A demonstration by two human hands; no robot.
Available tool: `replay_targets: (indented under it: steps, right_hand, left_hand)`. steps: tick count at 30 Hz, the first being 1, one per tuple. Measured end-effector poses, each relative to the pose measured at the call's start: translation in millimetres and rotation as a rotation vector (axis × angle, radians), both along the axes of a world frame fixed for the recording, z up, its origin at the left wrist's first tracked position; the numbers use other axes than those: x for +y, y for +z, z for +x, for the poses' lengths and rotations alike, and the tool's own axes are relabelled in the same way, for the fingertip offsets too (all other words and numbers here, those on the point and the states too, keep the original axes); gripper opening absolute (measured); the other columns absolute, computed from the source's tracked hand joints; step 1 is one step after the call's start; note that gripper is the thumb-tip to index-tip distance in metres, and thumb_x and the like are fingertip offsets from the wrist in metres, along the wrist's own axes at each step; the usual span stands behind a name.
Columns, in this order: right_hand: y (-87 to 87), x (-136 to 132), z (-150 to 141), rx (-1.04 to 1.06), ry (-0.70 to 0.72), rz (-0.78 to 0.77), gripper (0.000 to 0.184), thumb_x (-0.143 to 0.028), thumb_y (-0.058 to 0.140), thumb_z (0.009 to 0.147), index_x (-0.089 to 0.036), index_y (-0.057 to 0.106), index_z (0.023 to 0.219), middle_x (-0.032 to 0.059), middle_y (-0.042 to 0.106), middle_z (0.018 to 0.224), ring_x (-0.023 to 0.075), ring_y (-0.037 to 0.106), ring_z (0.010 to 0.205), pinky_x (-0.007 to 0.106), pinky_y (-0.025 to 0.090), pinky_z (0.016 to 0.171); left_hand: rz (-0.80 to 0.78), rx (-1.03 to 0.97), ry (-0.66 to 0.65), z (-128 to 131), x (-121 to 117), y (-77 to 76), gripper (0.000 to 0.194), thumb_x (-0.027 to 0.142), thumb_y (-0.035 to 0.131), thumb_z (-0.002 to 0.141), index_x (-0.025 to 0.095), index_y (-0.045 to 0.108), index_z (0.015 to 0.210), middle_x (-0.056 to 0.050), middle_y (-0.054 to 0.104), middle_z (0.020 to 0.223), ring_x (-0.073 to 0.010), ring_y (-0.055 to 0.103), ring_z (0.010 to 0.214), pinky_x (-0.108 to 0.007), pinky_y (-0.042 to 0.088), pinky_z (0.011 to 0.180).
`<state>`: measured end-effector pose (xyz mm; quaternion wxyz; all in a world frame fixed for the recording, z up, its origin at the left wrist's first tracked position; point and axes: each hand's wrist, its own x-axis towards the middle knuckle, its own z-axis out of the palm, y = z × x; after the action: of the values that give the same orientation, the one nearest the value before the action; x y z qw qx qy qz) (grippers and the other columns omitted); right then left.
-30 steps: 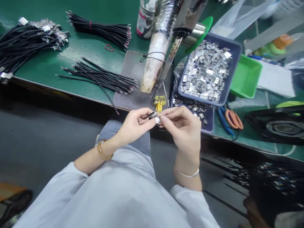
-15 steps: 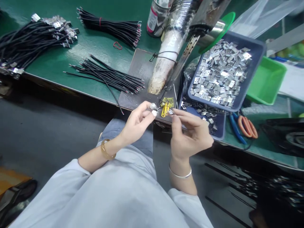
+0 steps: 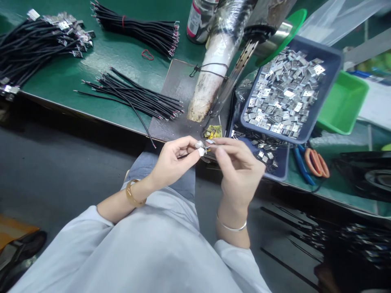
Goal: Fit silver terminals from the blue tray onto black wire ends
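Observation:
My left hand is closed in a pinch, with white covers on its thumb and index fingertips. Between them is a small thin metal piece, too small to make out its kind. Opposite it, my right hand pinches a small silver metal shell at its fingertips. The two pieces are very close; whether they touch, I cannot tell. Just beyond the fingers, a yellow fixture sits at the edge of a dark board, partly hidden by my right hand.
Loose black cables lie left on the green table, with a tied bundle behind. A blue tray of metal shells, a green bin and orange-handled pliers stand right. A wrapped tube slopes over the board.
My right hand has moved left, bringing the metal shell up to the piece in my left hand. It now covers part of the yellow fixture. My left hand has shifted slightly down.

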<state>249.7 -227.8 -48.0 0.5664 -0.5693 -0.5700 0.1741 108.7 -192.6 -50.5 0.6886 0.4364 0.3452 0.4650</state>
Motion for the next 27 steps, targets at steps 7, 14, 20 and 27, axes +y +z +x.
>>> replay_targets:
  steps: [7,14,20,27]
  right_hand:
    - [-1.1,0,0,0.012,0.074,-0.017,0.011,-0.015,0.071,0.084,-0.025,0.076,0.084,0.0026,0.077,0.091,0.0173,0.074,0.085,0.029,0.063,0.068]
    - [-4.2,-2,3,-0.076,0.07,-0.006,0.009,-0.017,0.07,0.087,-0.025,0.074,0.086,0.0032,0.077,0.092,0.019,0.075,0.087,0.033,0.066,0.07]
    - [3.2,-5,9,-0.347,0.107,0.056,0.018,-0.009,0.067,0.089,-0.025,0.074,0.093,0.0026,0.078,0.097,0.0179,0.075,0.09,0.034,0.065,0.082]
    - [-2.6,-6,-1,-0.104,0.046,0.01,0.015,-0.012,0.069,0.086,-0.026,0.075,0.09,0.0026,0.077,0.096,0.0183,0.074,0.089,0.032,0.064,0.074]
  left_hand:
    - [-0.032,0.055,-0.003,3,-2,1.7,0.012,0.022,0.074,0.073,0.014,0.065,0.073,-0.001,0.063,0.073,-0.0092,0.056,0.069,-0.018,0.048,0.064]
    - [0.02,0.119,-0.007,1,-4,0.1,0.01,0.023,0.071,0.076,0.014,0.066,0.073,-0.001,0.063,0.074,-0.0099,0.055,0.069,-0.018,0.046,0.062]
    - [0.392,0.43,0.014,-6,-3,-1.8,0.016,0.016,0.062,0.086,0.016,0.067,0.071,0.002,0.05,0.064,-0.009,0.043,0.059,-0.022,0.035,0.057]
    - [0.435,0.477,0.046,-3,-11,-0.9,0.016,0.018,0.055,0.09,0.017,0.068,0.082,-0.003,0.063,0.073,-0.0112,0.048,0.059,-0.023,0.039,0.061]
